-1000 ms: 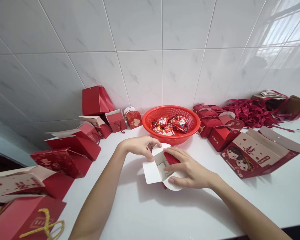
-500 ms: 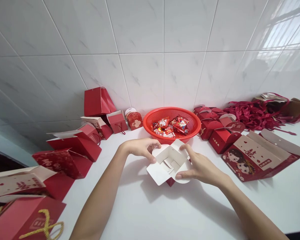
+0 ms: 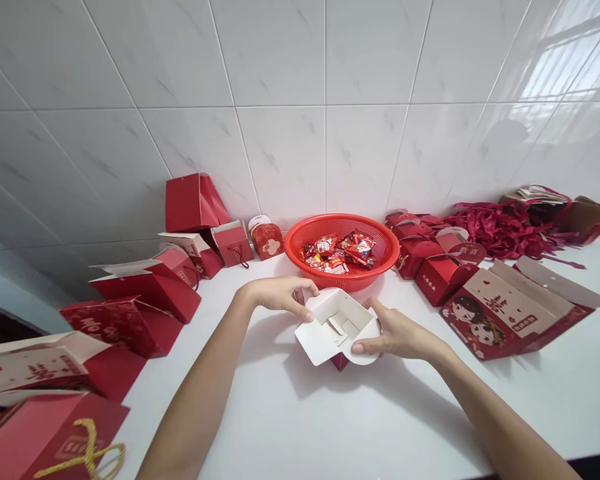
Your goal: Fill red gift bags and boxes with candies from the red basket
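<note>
Far flap no longer jutting out, left hand (image 3: 281, 295) and right hand (image 3: 401, 333) grasping box (image 3: 337, 328), right fingers (image 3: 377, 307) partly hidden

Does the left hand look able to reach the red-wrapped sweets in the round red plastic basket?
Probably yes: nothing covers the sweets, just beyond the left hand, though it touches the white-lined cardboard box.

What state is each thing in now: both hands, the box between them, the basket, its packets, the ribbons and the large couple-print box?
Left hand: fingers curled, thumb at the box's edge
Right hand: gripping a rounded flap
Box between the hands: open, flaps spread, no packets visible inside
Red basket: upright, uncovered, partly filled
Packets: wrapped, heaped
Ribbons: tangled pile
Couple-print box: open-topped, flaps up
</note>
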Action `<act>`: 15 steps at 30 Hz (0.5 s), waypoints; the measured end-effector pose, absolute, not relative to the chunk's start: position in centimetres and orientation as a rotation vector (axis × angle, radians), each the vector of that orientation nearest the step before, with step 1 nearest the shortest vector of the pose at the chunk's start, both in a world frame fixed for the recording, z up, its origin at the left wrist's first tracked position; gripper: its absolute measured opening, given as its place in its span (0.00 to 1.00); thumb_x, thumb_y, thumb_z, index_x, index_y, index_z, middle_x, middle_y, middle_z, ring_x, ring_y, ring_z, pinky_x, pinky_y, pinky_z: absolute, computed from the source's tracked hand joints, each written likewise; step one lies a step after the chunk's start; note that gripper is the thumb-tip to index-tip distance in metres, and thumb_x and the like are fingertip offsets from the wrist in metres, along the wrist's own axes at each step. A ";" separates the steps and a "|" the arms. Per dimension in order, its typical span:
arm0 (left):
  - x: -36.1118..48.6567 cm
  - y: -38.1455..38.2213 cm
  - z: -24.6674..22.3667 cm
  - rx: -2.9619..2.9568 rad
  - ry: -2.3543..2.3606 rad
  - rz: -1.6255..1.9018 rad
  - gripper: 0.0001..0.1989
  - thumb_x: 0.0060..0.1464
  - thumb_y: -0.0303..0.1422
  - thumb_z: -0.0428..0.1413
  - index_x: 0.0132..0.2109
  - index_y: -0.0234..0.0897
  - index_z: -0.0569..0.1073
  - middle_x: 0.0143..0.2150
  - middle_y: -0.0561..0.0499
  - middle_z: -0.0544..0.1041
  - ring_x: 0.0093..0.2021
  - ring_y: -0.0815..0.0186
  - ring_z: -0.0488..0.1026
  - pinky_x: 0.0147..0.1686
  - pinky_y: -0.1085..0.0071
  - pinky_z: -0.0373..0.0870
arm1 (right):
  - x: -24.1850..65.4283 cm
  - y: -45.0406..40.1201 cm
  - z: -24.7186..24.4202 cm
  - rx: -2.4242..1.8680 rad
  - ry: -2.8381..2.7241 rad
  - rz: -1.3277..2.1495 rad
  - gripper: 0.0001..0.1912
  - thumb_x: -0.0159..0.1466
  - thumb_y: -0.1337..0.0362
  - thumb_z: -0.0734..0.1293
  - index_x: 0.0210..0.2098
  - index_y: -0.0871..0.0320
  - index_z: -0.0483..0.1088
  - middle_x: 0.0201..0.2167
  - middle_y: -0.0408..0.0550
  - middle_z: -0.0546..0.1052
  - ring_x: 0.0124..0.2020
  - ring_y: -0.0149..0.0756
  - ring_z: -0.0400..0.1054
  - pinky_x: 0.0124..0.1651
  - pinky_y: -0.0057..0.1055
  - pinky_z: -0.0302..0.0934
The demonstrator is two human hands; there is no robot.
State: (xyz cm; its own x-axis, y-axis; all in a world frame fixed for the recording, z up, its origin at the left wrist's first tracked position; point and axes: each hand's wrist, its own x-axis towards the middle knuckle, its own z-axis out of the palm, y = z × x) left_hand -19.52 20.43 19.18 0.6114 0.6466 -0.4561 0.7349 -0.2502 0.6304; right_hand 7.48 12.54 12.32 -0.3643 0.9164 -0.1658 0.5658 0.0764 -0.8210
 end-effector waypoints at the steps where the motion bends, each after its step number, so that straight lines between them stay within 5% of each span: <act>1: -19.5 20.4 19.2 1.991 1.118 -0.110 0.30 0.44 0.45 0.65 0.52 0.39 0.69 0.40 0.50 0.76 0.42 0.60 0.73 0.39 0.70 0.66 | 7.5 12.6 12.4 -1.477 -1.990 1.095 0.33 0.49 0.45 0.76 0.45 0.54 0.62 0.36 0.50 0.80 0.31 0.43 0.74 0.27 0.31 0.63; 6: -19.5 20.4 19.5 2.082 1.176 0.016 0.27 0.44 0.45 0.65 0.49 0.38 0.70 0.42 0.49 0.76 0.41 0.60 0.73 0.37 0.70 0.66 | 7.8 12.7 13.3 -1.480 -2.019 0.802 0.34 0.53 0.44 0.74 0.51 0.54 0.64 0.32 0.46 0.79 0.31 0.43 0.72 0.30 0.32 0.60; 12: -19.6 19.8 20.4 2.222 1.136 0.228 0.19 0.50 0.45 0.61 0.44 0.37 0.74 0.33 0.51 0.76 0.34 0.63 0.71 0.32 0.71 0.64 | 7.8 13.0 13.6 -1.395 -1.877 0.690 0.23 0.58 0.43 0.69 0.40 0.55 0.70 0.19 0.39 0.68 0.21 0.34 0.62 0.25 0.28 0.51; 15: -19.1 20.5 20.3 2.257 1.137 0.533 0.15 0.54 0.43 0.57 0.42 0.37 0.76 0.37 0.49 0.78 0.38 0.62 0.73 0.38 0.70 0.68 | 7.9 13.6 13.6 -1.278 -1.767 0.597 0.20 0.62 0.44 0.65 0.33 0.56 0.71 0.17 0.39 0.66 0.20 0.32 0.58 0.24 0.29 0.50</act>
